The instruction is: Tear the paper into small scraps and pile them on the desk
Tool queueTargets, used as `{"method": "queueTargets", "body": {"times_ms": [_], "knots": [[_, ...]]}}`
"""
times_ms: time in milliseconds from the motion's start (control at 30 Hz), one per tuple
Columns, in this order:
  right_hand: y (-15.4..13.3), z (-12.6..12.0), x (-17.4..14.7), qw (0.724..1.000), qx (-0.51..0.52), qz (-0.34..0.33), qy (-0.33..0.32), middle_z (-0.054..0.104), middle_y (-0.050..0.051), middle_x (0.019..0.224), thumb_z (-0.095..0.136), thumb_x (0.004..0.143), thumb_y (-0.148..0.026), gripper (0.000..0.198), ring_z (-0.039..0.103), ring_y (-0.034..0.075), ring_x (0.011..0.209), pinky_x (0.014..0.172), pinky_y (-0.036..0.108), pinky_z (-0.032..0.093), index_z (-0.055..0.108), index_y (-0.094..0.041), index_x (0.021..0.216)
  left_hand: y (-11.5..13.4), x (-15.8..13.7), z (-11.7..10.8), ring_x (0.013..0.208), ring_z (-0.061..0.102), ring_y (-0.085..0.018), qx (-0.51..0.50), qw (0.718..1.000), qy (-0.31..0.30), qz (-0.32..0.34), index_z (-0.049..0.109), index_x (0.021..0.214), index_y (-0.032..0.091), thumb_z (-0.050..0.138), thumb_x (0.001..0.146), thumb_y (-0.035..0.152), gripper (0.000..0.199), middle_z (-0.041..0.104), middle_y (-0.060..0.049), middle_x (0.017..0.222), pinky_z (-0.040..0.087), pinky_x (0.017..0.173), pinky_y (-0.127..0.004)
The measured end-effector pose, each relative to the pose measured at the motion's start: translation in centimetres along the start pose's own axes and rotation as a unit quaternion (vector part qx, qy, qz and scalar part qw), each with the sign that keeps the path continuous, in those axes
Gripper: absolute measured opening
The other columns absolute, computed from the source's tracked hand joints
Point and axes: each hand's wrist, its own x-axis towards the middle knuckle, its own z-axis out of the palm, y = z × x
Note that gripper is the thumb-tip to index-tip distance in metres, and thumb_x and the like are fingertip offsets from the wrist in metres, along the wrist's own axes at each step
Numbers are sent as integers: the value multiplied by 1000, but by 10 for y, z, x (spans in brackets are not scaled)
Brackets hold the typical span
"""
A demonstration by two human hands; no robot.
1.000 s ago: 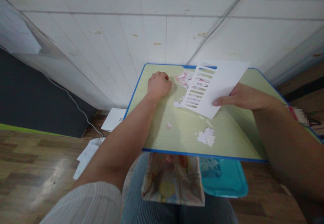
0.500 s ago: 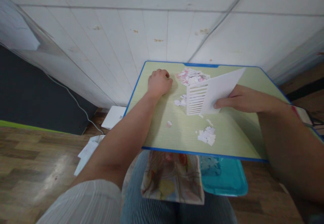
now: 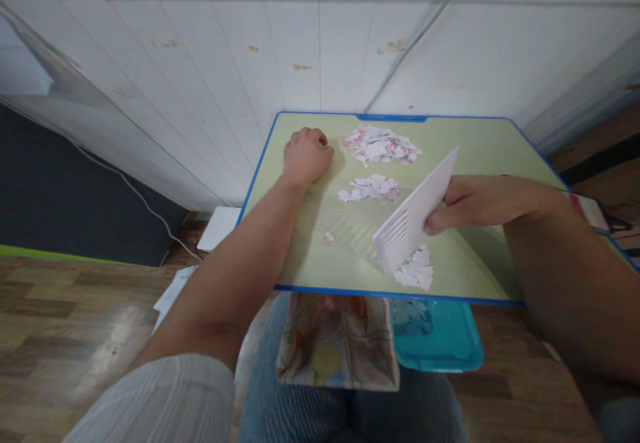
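Observation:
My right hand [image 3: 465, 204] grips a flat white plastic board with a row of slots at its lower end [image 3: 415, 219]. The slotted edge is tilted down against a small heap of white paper scraps [image 3: 417, 268] near the table's front edge. Behind it lie a middle heap of scraps [image 3: 373, 188] and a larger pink-and-white heap [image 3: 383, 144]. My left hand [image 3: 309, 156] rests on the table's left part, its fingers curled in, with no object showing in it. One loose scrap [image 3: 328, 238] lies apart at the front left.
The light-green table [image 3: 475, 276] has a blue rim and stands against a white panelled wall [image 3: 225, 63]. Below its front edge are a turquoise tray [image 3: 450, 349] and a patterned cloth item [image 3: 340, 356] over my lap. A phone-like object [image 3: 587, 213] lies at the right edge.
My right hand has swung the slotted board's lower end towards the front, from beside the middle heap to the front heap. The middle heap is now uncovered. My left hand stays put.

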Motion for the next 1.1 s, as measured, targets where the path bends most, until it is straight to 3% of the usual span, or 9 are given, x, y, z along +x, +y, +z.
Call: {"method": "queueTargets", "body": {"times_ms": [300,500,667,767,833,933,1100], "knots": [[-10,3,-7,994,36,55,-90,91,6,96,93,96,-35,19,88,27,94,93,33,71,94,-16,99,-2,1,2,146,67,-37,-6,1000,6,1,81,119,26,68,103,22,21,79,-14,146,53,129,-52],[-22,16,-2,984,46,101,-139,95,7,113,93,96,-39,25,91,31,111,98,34,72,97,-23,115,-1,0,1,145,67,-37,3,1000,4,4,82,120,26,68,105,24,21,80,-14,145,54,128,-52],[-25,18,0,981,40,100,-164,94,7,101,100,91,-46,31,92,31,102,93,35,74,98,-22,110,0,-1,-1,146,67,-38,-1,1000,1,3,82,121,25,67,104,24,22,80,-15,146,53,129,-53],[-22,9,-6,992,20,54,-112,93,6,97,100,92,-40,22,91,28,93,88,33,74,97,-23,106,0,0,-1,148,67,-38,-2,1000,0,1,82,122,24,67,104,25,23,79,-16,148,52,130,-52],[-20,1,-10,998,14,30,-56,94,6,103,97,95,-39,22,92,30,101,96,38,74,97,-24,111,-1,0,-1,148,67,-38,-2,1000,-1,1,82,123,24,67,104,25,24,79,-16,149,53,130,-51],[-13,-7,-15,998,30,17,57,95,7,122,99,92,-44,37,89,35,121,111,49,72,96,-26,124,-1,0,0,148,67,-38,-2,1000,3,6,82,122,25,66,104,25,24,79,-16,148,53,129,-51],[16,10,-45,952,58,63,295,92,2,140,107,80,-52,48,82,43,135,126,62,64,94,-38,124,-5,0,-1,147,67,-37,7,1000,1,8,81,121,27,65,105,27,23,80,-15,148,53,129,-51]]}}
